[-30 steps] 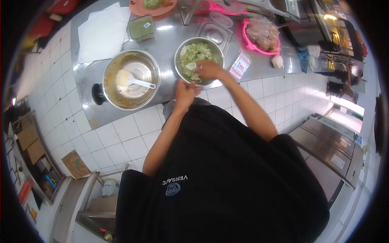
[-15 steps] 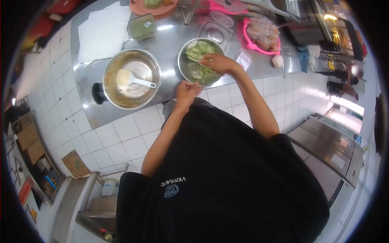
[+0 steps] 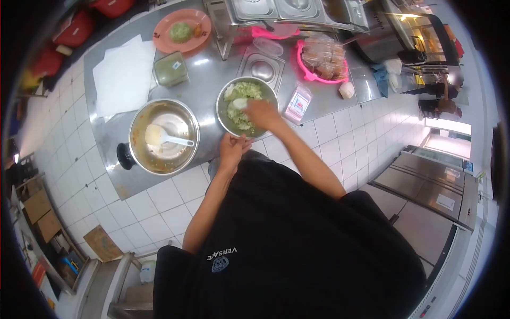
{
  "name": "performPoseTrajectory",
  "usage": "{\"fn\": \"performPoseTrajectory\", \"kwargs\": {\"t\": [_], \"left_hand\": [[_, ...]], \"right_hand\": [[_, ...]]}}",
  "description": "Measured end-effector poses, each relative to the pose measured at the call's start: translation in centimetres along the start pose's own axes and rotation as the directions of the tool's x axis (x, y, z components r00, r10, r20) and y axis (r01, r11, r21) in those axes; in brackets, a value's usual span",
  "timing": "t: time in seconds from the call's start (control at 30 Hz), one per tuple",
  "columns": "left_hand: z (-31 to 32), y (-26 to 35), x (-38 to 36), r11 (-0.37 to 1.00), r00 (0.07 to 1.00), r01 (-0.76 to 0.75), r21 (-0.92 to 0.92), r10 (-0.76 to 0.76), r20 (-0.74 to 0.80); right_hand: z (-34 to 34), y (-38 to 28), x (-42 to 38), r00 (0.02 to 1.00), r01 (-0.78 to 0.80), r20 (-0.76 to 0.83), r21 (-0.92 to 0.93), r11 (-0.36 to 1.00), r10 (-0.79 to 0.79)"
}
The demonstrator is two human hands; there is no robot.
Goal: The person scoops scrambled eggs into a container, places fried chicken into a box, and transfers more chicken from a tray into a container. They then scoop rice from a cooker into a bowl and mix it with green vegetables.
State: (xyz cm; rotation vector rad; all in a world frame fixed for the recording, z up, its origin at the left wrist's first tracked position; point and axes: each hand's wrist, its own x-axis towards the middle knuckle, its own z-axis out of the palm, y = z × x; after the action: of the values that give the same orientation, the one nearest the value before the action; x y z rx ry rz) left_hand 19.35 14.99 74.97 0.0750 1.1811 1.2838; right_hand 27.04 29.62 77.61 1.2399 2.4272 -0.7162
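Note:
A steel mixing bowl point(image 3: 220, 119) holds pale green rice point(image 3: 241, 91), some of it whiter at the upper left. My left hand point(image 3: 232, 151) pinches the bowl's near rim. Over the bowl's right side, my right hand point(image 3: 264, 114) is closed around a white spoon point(image 3: 240, 103), whose head touches the rice; the handle is hidden in the fingers. To the left stands a steel pot point(image 3: 137, 134) with a black handle and brown smears inside. A white rice paddle point(image 3: 178, 140), its head coated with rice, lies in that pot.
Beyond the pot are white paper sheets point(image 3: 122, 80), a lidded green container point(image 3: 170, 69) and an orange plate point(image 3: 162, 34) with moulded green rice. A pink basket point(image 3: 305, 72) of wrapped food and a pink-and-white packet point(image 3: 298, 103) lie right. Steel food pans point(image 3: 295, 8) line the back.
The camera view has shifted, so the table sits lower in the picture. My right hand has moved the spoon within the bowl, and the rice is more spread. My left hand keeps the rim.

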Motion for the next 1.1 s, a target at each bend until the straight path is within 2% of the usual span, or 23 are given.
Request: {"fn": "performPoseTrajectory", "kwargs": {"t": [0.03, 0.1, 0.13, 0.23, 0.27, 0.4, 0.5, 0.53, 0.57, 0.6, 0.63, 0.67, 0.77, 0.8, 0.83, 0.87, 0.93, 0.97, 1.03, 1.1], "left_hand": [[-0.2, -0.2, -0.2, 1.000, 1.000, 0.012, 0.015, -0.012, -0.003], [-0.3, -0.4, 0.2, 0.999, 1.000, 0.018, 0.027, -0.018, -0.015], [-0.7, -0.8, 0.3, 0.999, 1.000, 0.020, -0.026, -0.020, 0.012], [-1.5, -1.4, 0.4, 1.000, 0.999, -0.023, -0.018, 0.022, -0.024], [-1.8, -1.3, 0.2, 0.999, 0.998, -0.035, -0.025, 0.034, -0.046], [-2.4, -1.1, -0.3, 0.993, 0.990, -0.096, -0.072, 0.088, -0.107], [-2.8, -0.5, -1.2, 0.984, 0.974, -0.161, -0.074, 0.147, -0.172], [-2.7, -0.2, -1.6, 0.980, 0.965, -0.186, -0.068, 0.169, -0.200], [-2.7, -0.3, -1.5, 0.982, 0.968, -0.172, -0.074, 0.155, -0.200], [-2.7, -0.4, -1.3, 0.984, 0.970, -0.159, -0.078, 0.141, -0.198], [-2.7, -0.6, -1.3, 0.987, 0.973, -0.143, -0.075, 0.126, -0.194], [-2.7, -0.8, -1.4, 0.988, 0.974, -0.149, -0.041, 0.139, -0.180], [-3.0, -0.3, -2.3, 0.985, 0.983, 0.087, 0.150, -0.060, -0.176], [-2.3, 0.6, -3.3, 0.930, 0.985, 0.102, 0.354, -0.046, -0.164], [-0.8, 2.5, -4.9, 0.832, 0.988, 0.108, 0.544, -0.032, -0.148], [0.8, 4.2, -6.2, 0.698, 0.991, 0.114, 0.707, -0.025, -0.134], [5.3, 7.9, -6.5, 0.559, 0.968, -0.112, 0.822, 0.249, -0.037], [7.2, 9.3, -5.3, 0.461, 0.926, -0.213, 0.862, 0.377, 0.028], [9.4, 10.3, 1.0, 0.178, 0.751, -0.441, 0.880, 0.609, 0.254], [10.5, 10.8, 9.5, -0.145, 0.725, -0.317, 0.937, 0.600, 0.338]], "right_hand": [[2.3, 0.6, 1.0, 1.000, 0.008, -0.008, -0.058, 0.998, -0.008], [2.1, 0.3, 0.5, 0.996, 0.091, 0.011, -0.016, 0.996, -0.091], [2.3, 0.3, -0.2, 0.991, 0.129, 0.030, 0.009, 0.992, -0.129], [-2.5, -0.9, -2.3, 0.962, 0.143, 0.229, 0.039, 0.989, -0.149], [-4.1, -1.8, -3.3, 0.972, 0.112, 0.190, 0.153, 0.982, -0.140], [-0.6, -3.1, -2.8, 0.995, 0.076, 0.054, 0.172, 0.982, -0.086], [-2.2, -0.7, -1.9, 0.955, 0.270, 0.089, 0.131, 0.954, -0.283], [-3.6, 0.6, -1.6, 0.957, 0.287, -0.037, 0.244, 0.926, -0.287], [-3.2, 3.3, -0.8, 0.929, 0.301, -0.309, 0.309, 0.902, -0.204], [-3.7, 5.5, 0.4, 0.908, 0.178, -0.414, 0.241, 0.954, -0.065], [-3.1, 8.3, 2.1, 0.847, 0.056, -0.528, 0.206, 0.977, 0.063], [-4.7, 9.4, 2.5, 0.887, -0.118, -0.390, 0.330, 0.937, 0.249], [-2.4, 13.7, 7.1, 0.832, -0.423, -0.190, 0.390, 0.818, 0.522], [-2.2, 13.5, 7.8, 0.831, -0.407, -0.204, 0.409, 0.817, 0.517], [-2.6, 12.6, 8.1, 0.814, -0.452, -0.140, 0.457, 0.766, 0.564], [-3.4, 11.0, 8.0, 0.778, -0.487, -0.142, 0.477, 0.731, 0.612], [-4.2, 9.3, 7.9, 0.737, -0.529, -0.113, 0.517, 0.673, 0.666], [-4.5, 9.1, 8.1, 0.733, -0.532, -0.090, 0.542, 0.651, 0.674], [-4.8, 9.3, 8.2, 0.722, -0.547, -0.048, 0.571, 0.612, 0.690], [-4.9, 9.7, 8.4, 0.707, -0.567, -0.018, 0.584, 0.582, 0.707]]}}
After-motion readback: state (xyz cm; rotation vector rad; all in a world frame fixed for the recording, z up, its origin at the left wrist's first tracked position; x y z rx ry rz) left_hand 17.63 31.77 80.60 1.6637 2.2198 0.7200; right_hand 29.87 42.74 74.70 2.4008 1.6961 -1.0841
